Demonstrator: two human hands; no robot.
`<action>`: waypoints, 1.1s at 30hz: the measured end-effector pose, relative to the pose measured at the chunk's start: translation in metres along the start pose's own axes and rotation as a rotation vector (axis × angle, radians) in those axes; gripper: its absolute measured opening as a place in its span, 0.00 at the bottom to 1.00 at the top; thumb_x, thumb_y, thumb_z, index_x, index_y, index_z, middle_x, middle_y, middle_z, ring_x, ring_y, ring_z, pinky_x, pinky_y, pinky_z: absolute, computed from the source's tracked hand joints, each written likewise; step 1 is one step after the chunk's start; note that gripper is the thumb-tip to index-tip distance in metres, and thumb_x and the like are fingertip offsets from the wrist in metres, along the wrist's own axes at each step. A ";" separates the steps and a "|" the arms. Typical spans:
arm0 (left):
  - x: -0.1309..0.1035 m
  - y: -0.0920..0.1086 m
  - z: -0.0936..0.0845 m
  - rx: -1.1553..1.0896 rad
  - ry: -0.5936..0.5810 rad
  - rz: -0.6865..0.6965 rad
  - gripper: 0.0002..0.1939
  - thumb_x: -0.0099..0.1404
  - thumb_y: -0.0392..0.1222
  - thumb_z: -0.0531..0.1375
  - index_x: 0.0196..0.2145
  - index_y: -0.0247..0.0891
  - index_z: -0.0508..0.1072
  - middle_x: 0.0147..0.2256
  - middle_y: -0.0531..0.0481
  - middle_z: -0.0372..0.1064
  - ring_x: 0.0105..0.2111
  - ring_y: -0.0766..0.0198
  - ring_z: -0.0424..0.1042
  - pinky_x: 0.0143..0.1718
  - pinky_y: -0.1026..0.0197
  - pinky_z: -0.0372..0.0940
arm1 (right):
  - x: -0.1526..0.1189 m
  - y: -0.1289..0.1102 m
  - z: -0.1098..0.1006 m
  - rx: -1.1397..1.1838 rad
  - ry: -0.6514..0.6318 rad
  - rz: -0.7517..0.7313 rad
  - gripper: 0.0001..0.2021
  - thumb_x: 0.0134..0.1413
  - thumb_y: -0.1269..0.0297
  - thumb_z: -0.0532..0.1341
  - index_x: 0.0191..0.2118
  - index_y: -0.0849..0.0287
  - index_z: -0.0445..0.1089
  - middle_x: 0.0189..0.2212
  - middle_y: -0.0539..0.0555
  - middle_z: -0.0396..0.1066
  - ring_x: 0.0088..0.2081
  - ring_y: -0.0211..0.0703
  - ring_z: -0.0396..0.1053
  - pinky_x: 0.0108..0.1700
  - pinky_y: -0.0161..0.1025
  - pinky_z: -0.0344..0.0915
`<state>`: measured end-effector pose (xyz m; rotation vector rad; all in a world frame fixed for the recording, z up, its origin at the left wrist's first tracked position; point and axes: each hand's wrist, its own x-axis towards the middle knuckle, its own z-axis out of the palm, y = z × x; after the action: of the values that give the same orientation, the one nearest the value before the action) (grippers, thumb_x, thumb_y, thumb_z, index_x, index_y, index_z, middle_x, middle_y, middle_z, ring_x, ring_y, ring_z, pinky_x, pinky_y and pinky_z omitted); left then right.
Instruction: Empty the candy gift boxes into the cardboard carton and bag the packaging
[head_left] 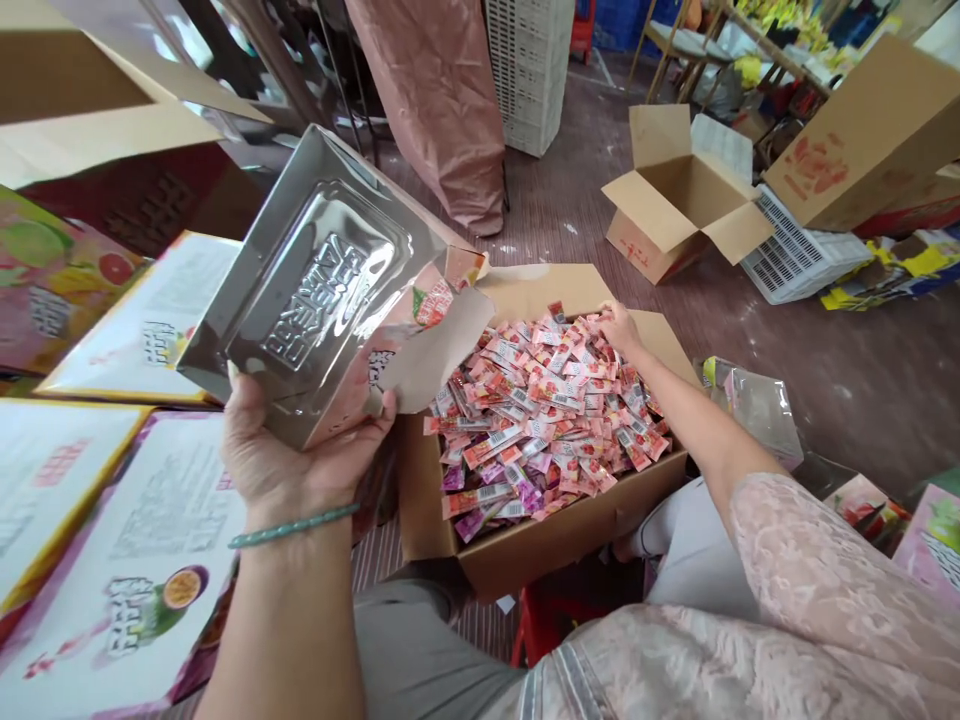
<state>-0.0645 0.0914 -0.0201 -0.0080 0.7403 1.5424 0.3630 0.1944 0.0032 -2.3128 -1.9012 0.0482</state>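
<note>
Left hand [300,450] grasps a torn carton [322,290] — shiny and embossed inside — at the left of the open cardboard box [555,550] heaped with pink and purple sachets [555,400], while the right hand [621,330] curls at the heap's far edge — whether gripping anything, I cannot tell.

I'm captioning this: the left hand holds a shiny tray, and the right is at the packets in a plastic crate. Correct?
Not a crate: the head view shows a cardboard box. The left hand holds the shiny tray; the right hand is at the packets.
</note>
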 end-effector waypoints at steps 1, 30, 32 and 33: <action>0.000 0.000 0.001 -0.013 0.026 -0.005 0.19 0.64 0.62 0.64 0.45 0.48 0.79 0.51 0.50 0.82 0.62 0.50 0.73 0.40 0.54 0.67 | 0.007 -0.014 0.006 0.030 -0.011 -0.030 0.31 0.66 0.67 0.54 0.72 0.64 0.68 0.71 0.63 0.66 0.71 0.48 0.64 0.72 0.44 0.62; -0.047 -0.112 0.031 0.020 -0.484 -0.436 0.21 0.71 0.59 0.66 0.50 0.41 0.81 0.43 0.44 0.82 0.35 0.53 0.81 0.38 0.50 0.80 | -0.212 -0.122 -0.054 0.961 0.052 -0.194 0.47 0.58 0.29 0.68 0.73 0.54 0.65 0.65 0.60 0.74 0.66 0.55 0.72 0.72 0.52 0.68; -0.060 -0.123 0.035 0.075 -0.597 -0.492 0.23 0.71 0.60 0.65 0.51 0.40 0.81 0.43 0.43 0.82 0.37 0.51 0.81 0.41 0.47 0.81 | -0.212 -0.122 -0.057 1.128 0.181 -0.076 0.39 0.57 0.33 0.69 0.64 0.57 0.72 0.60 0.60 0.78 0.60 0.54 0.77 0.67 0.52 0.74; -0.066 -0.126 0.037 0.097 -0.655 -0.504 0.24 0.71 0.62 0.65 0.52 0.40 0.80 0.43 0.43 0.82 0.39 0.50 0.82 0.43 0.45 0.81 | -0.211 -0.119 -0.059 1.156 0.241 0.000 0.34 0.59 0.36 0.68 0.59 0.59 0.74 0.58 0.61 0.80 0.58 0.54 0.78 0.65 0.52 0.75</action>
<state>0.0736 0.0400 -0.0179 0.3438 0.2537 0.9358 0.2125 0.0052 0.0631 -1.4224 -1.2029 0.6404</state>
